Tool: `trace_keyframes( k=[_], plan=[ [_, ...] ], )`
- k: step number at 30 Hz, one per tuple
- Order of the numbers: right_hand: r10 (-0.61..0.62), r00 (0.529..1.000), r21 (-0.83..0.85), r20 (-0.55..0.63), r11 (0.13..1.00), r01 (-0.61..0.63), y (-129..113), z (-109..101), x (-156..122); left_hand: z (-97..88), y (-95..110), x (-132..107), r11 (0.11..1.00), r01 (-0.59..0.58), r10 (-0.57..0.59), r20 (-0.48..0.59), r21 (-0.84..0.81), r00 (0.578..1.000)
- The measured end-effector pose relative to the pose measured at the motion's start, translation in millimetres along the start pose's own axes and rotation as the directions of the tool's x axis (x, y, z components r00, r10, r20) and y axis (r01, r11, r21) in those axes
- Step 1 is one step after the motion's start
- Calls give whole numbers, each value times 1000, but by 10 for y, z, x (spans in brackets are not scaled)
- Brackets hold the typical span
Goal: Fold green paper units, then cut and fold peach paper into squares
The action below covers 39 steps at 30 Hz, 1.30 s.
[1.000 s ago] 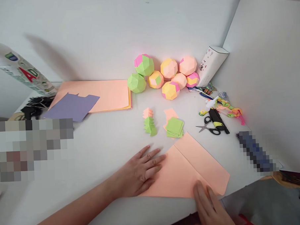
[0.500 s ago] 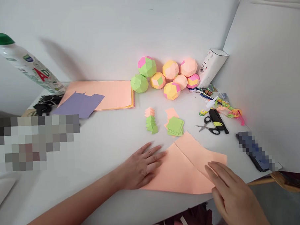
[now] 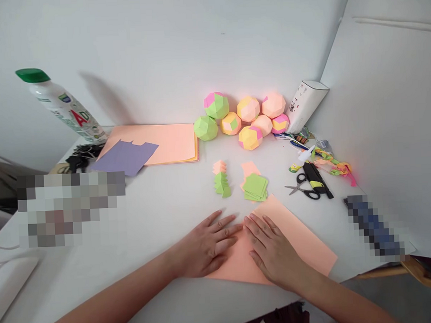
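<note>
A sheet of peach paper [image 3: 305, 245] lies on the white table [image 3: 143, 222] near its front edge. My left hand [image 3: 208, 245] rests flat on the sheet's left part, fingers spread. Also flat on the sheet is my right hand [image 3: 271, 249], its fingertips close to those of the left. The hands cover part of the sheet. Just beyond it are a stack of green paper squares [image 3: 255, 186] and peach paper pieces [image 3: 249, 168] partly beneath. Left of these stands a row of folded green pieces [image 3: 221, 184] and peach ones [image 3: 219, 167].
Several faceted paper balls [image 3: 249, 108] sit along the wall. Scissors [image 3: 304, 187], a black-and-yellow cutter [image 3: 317, 180] and a small glue bottle [image 3: 305, 153] lie on the right. At the left are peach sheets [image 3: 175, 142], purple paper [image 3: 127, 158] and a white bottle [image 3: 68, 108].
My right hand has moved left from the sheet's right edge and now lies flat on it. The sheet's folded-over flap lies differently, its right side flatter. My left hand stays on the paper.
</note>
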State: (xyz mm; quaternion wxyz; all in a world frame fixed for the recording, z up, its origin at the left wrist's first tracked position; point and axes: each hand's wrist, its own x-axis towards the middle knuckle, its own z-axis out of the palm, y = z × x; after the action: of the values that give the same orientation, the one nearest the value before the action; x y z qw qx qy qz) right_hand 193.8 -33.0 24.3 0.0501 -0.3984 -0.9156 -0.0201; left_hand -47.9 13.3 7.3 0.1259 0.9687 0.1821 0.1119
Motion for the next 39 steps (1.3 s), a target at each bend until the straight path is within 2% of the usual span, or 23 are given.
trace_keyframes(
  k=[3,10,13,16,18,20,22,25,29,34,37,38,39],
  plan=[
    [13,998,26,60,1000,-15,49,167,-28,9,0,-1,1000,-6,6,-22,-6,1000],
    [55,996,34,72,998,-57,48,143,-72,-24,-7,-20,1000,-2,3,-50,12,999],
    [54,996,35,69,998,-57,46,165,-68,-5,124,65,994,33,-31,-19,102,999],
    [59,996,36,60,997,-61,47,194,-70,129,401,261,951,175,-171,-38,253,984],
    [56,997,42,58,997,-59,47,205,-69,268,604,403,885,348,-324,-127,309,937],
    [51,997,43,57,998,-54,48,209,-67,400,759,506,822,458,-400,-230,338,887],
    [48,997,35,52,998,-50,51,207,-66,490,836,545,792,504,-420,-292,345,859],
    [47,998,25,44,999,-48,58,203,-72,518,832,481,775,542,-449,-320,326,834],
    [42,998,17,40,999,-42,64,212,-79,452,760,191,757,591,-512,-308,280,802],
    [42,998,2,47,999,-42,65,234,-76,393,719,-386,661,700,-593,-385,271,708],
    [45,998,-12,34,999,-45,70,245,-76,351,725,-645,578,770,-646,-425,270,634],
    [44,999,-15,30,999,-44,72,248,-77,329,734,-685,537,803,-670,-448,259,592],
    [42,999,-18,28,999,-42,75,252,-77,303,748,-699,480,844,-695,-483,240,533]
  ],
)
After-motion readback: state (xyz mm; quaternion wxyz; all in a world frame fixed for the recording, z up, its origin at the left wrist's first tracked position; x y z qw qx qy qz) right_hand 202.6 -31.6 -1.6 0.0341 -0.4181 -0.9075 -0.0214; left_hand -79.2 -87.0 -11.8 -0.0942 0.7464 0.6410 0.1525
